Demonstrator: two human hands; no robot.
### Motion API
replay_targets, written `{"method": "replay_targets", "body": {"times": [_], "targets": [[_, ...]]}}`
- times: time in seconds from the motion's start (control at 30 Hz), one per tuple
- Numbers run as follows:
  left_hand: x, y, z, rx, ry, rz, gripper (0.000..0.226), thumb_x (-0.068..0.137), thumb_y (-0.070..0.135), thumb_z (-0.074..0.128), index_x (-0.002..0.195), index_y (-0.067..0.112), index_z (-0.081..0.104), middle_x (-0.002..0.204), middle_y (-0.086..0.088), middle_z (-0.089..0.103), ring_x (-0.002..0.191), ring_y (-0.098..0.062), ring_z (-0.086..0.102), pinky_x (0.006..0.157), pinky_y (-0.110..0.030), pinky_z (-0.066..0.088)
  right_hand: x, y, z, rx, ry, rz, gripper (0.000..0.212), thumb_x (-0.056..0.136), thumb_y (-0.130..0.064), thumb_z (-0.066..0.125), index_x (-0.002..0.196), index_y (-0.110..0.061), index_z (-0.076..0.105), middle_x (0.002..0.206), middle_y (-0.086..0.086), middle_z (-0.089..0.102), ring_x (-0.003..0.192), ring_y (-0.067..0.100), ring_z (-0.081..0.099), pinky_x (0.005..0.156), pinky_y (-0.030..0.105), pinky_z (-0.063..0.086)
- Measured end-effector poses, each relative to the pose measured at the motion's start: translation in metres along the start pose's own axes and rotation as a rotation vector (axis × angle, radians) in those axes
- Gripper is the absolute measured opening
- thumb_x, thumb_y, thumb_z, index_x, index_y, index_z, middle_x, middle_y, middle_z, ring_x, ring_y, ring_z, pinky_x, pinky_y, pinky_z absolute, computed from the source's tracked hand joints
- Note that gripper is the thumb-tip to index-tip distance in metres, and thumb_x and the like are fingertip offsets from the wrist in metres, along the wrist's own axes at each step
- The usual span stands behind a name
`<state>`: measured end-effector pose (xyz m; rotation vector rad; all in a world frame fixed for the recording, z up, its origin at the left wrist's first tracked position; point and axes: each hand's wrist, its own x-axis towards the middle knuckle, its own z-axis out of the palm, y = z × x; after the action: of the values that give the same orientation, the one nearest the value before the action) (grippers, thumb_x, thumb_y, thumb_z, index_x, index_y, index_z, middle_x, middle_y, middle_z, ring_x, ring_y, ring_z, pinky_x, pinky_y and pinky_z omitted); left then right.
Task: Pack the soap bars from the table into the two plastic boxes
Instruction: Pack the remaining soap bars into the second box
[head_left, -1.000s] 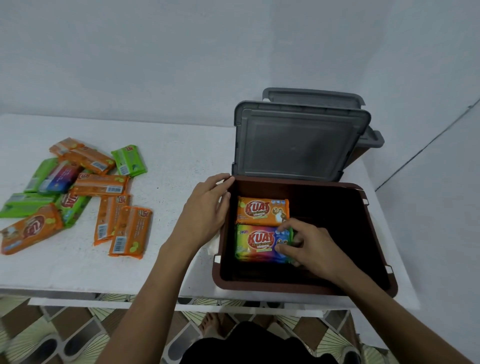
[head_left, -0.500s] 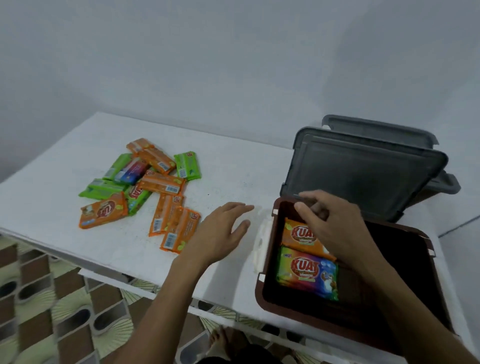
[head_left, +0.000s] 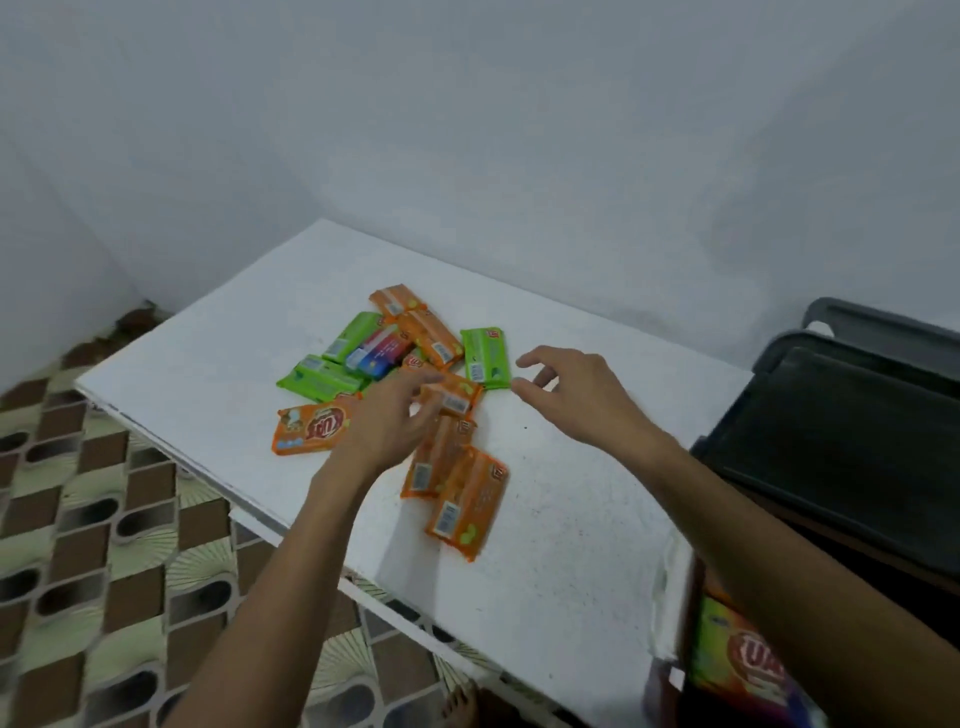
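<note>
Both hands have swung left, away from the brown box (head_left: 693, 613) and over to the soap pile (head_left: 384, 353) on the table (head_left: 545, 519)! Left hand (head_left: 387, 423) is down among it, fingertips against an orange bar (head_left: 453, 396); too blurred to call a grip. Right hand (head_left: 576, 395) hovers, fingers spread, holding nothing, just beside a green bar (head_left: 485, 358). One rainbow-wrapped bar (head_left: 748, 670) shows inside the box.

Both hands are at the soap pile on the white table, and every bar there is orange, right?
Not every bar is orange. The head view shows the left hand and right hand at the soap pile on the white table, but green bars and a blue and pink bar lie among the orange bars.
</note>
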<state>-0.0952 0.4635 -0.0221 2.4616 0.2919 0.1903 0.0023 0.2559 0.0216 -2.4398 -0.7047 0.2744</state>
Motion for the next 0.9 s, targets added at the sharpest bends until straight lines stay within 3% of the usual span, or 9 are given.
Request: {"method": "replay_targets", "body": {"times": [0.07,0.13,0.23,0.37,0.5,0.6,0.77,0.9], "targets": [[0.016,-0.019,-0.008,0.029,0.029,-0.052,0.031,0.097,0.026,0.055,0.127,0.018,0.062,0.129,-0.003,0.062,0.117,-0.021,0.057,0.089,-0.029,0.042,0.030,-0.010,0.015,-0.051,-0.054,-0.029,0.039,0.092,-0.047,0.058,0.127,-0.029,0.060,0.119,0.003,0.065,0.080,0.019,0.061,0.079,0.034,0.051],[0.033,-0.036,-0.013,0.080,0.063,-0.100,0.032,0.097,0.024,0.054,0.127,0.014,0.062,0.129,-0.007,0.061,0.118,-0.025,0.057,0.092,-0.033,0.043,0.058,-0.019,0.029,-0.099,-0.104,-0.054,0.041,0.093,-0.043,0.058,0.129,-0.025,0.059,0.127,0.006,0.062,0.091,0.024,0.062,0.082,0.035,0.050],[0.054,-0.058,-0.013,0.151,0.095,-0.179,0.035,0.097,0.026,0.052,0.129,0.012,0.060,0.131,-0.014,0.058,0.115,-0.031,0.056,0.093,-0.040,0.046,0.098,-0.031,0.048,-0.146,-0.164,-0.062,0.039,0.093,-0.043,0.058,0.126,-0.022,0.061,0.123,0.006,0.064,0.109,0.024,0.061,0.086,0.039,0.051],[0.076,-0.078,-0.007,0.247,0.050,-0.261,0.042,0.098,0.039,0.047,0.136,0.022,0.053,0.139,-0.014,0.050,0.124,-0.036,0.048,0.100,-0.053,0.044,0.137,-0.042,0.071,-0.147,-0.224,-0.052,0.041,0.092,-0.041,0.058,0.128,-0.020,0.056,0.116,0.009,0.065,0.101,0.027,0.064,0.081,0.037,0.051],[0.089,-0.086,0.000,0.340,-0.009,-0.283,0.042,0.098,0.046,0.044,0.134,0.025,0.051,0.137,-0.014,0.050,0.126,-0.038,0.044,0.102,-0.052,0.041,0.159,-0.047,0.091,-0.161,-0.269,-0.026,0.046,0.092,-0.038,0.060,0.133,-0.019,0.050,0.122,0.010,0.062,0.106,0.029,0.060,0.082,0.036,0.048],[0.093,-0.091,0.002,0.346,-0.040,-0.285,0.043,0.094,0.043,0.053,0.133,0.026,0.046,0.134,-0.015,0.050,0.124,-0.038,0.045,0.097,-0.049,0.045,0.166,-0.042,0.102,-0.172,-0.268,0.003,0.051,0.088,-0.044,0.063,0.132,-0.026,0.045,0.115,0.009,0.065,0.105,0.031,0.059,0.076,0.035,0.046],[0.092,-0.096,0.003,0.359,-0.035,-0.237,0.049,0.091,0.040,0.061,0.134,0.025,0.043,0.129,-0.016,0.053,0.120,-0.037,0.047,0.091,-0.045,0.048,0.165,-0.036,0.105,-0.126,-0.236,0.021,0.049,0.083,-0.047,0.065,0.125,-0.032,0.046,0.114,0.006,0.066,0.100,0.029,0.061,0.083,0.040,0.052],[0.089,-0.097,0.001,0.298,-0.005,-0.238,0.047,0.092,0.038,0.059,0.135,0.029,0.044,0.125,-0.016,0.053,0.118,-0.036,0.047,0.089,-0.044,0.048,0.162,-0.036,0.103,0.008,-0.185,0.050,0.034,0.082,-0.043,0.062,0.113,-0.032,0.055,0.103,0.003,0.064,0.087,0.023,0.060,0.065,0.031,0.043]]}}
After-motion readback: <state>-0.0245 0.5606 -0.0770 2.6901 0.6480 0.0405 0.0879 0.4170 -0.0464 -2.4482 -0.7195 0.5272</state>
